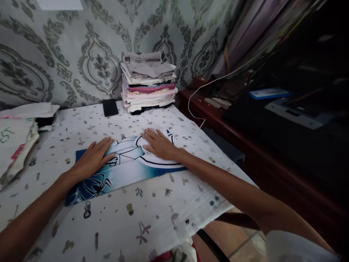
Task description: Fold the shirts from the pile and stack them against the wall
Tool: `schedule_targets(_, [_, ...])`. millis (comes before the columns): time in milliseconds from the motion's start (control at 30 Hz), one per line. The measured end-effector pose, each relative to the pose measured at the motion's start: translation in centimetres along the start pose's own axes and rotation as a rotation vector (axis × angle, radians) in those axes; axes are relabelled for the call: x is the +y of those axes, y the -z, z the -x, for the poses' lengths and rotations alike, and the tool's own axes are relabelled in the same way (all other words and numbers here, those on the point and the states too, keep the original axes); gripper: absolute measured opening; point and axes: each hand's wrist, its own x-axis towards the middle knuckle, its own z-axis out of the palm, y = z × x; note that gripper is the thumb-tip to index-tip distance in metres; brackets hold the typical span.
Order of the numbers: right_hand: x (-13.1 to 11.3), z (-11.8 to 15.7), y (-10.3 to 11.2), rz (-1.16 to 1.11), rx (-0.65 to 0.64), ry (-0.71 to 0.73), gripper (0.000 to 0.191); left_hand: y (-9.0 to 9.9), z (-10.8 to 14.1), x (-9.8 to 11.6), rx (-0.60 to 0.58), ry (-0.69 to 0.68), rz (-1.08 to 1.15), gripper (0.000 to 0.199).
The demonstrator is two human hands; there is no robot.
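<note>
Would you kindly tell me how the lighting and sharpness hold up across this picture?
Head view: dim overall, the right side sinking almost to black; head view: the spider print on the blue-and-white garment reads clearly; head view: the pale sleeve at lower right looks soft, and wide-angle stretch seems likely towards the edges.

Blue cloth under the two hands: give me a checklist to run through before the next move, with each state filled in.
1. Left hand placed on the blue cloth: ok, resting on it with the palm down.
2. Right hand placed on the cloth: ok, palm down, on its white part.
3. Cloth lying on the table: ok, spread out as a long strip.
4. Underside free of creases: cannot tell, it is hidden.
5. Phone apart from the cloth: ok, it lies beyond it.
6. Clothes stack standing: ok, upright, though its edges are uneven.
</note>
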Motion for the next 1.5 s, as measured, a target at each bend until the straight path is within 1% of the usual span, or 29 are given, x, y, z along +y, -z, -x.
schedule_targets(100, [-0.2, 0.4, -0.7, 0.048, 0.002, 0.016, 0.058, -0.3, 0.1, -0.1, 0.044, -0.010, -0.029, 0.070])
schedule_targets(300, [-1.9, 1.3, 0.3, 0.023, 0.048, 0.019, 0.058, -0.6, 0.2, -0.3, 0.066, -0.036, -0.018, 0.068])
schedule_targets(400, [-2.4, 1.7, 0.2, 0.006, 0.010, 0.035, 0.060, -0.7, 0.3, -0.3, 0.077, -0.040, -0.017, 0.068])
schedule_targets(500, [-2.1, 1.8, -0.4, -0.028, -0.035, 0.011, 0.059, -0.8, 0.3, -0.2, 0.076, -0.032, -0.028, 0.070])
schedule_targets(700, [-1.6, 1.8, -1.0, -0.046, -0.006, 0.012, 0.059, -0.8, 0.3, -0.2, 0.094, -0.044, -0.041, 0.069])
schedule_targets(800, [-1.6, 1.1, -1.1, -0.014, 0.010, -0.010, 0.058, -0.8, 0.3, -0.3, 0.088, -0.044, -0.033, 0.069])
schedule_targets(900, [-1.3, 0.0, -1.2, 0.003, 0.043, -0.022, 0.056, -0.5, 0.3, -0.2, 0.067, -0.008, -0.021, 0.071])
schedule_targets(1000, [-0.9, -0.6, -1.0, -0.033, 0.049, -0.040, 0.057, 0.0, 0.4, 0.3, 0.050, 0.019, -0.023, 0.073])
schedule_targets(1133, [-0.4, -0.3, -0.2, -0.093, 0.074, -0.071, 0.060, 0.5, 0.5, 1.2, 0.060, -0.014, -0.038, 0.071])
schedule_targets(1200, [0.0, 0.1, 0.0, -0.079, 0.059, -0.078, 0.059, 0.6, 0.6, 1.1, 0.022, -0.018, -0.041, 0.070])
schedule_targets(1300, [0.4, 0.6, 0.2, -0.041, -0.003, -0.089, 0.057, 0.6, 0.7, 0.1, -0.029, 0.019, -0.052, 0.072])
schedule_targets(1333, [0.4, 0.6, 0.2, -0.034, -0.010, -0.095, 0.057, 0.6, 0.8, -0.2, -0.026, 0.033, -0.057, 0.073])
schedule_targets(1400, [0.0, 0.6, 0.2, -0.021, 0.004, -0.080, 0.058, 0.7, 1.1, -0.6, 0.016, 0.043, -0.075, 0.072])
schedule_targets(1500, [-1.2, 0.1, 0.4, 0.014, 0.045, 0.041, 0.062, 1.0, 1.4, 0.0, 0.118, -0.018, -0.151, 0.061])
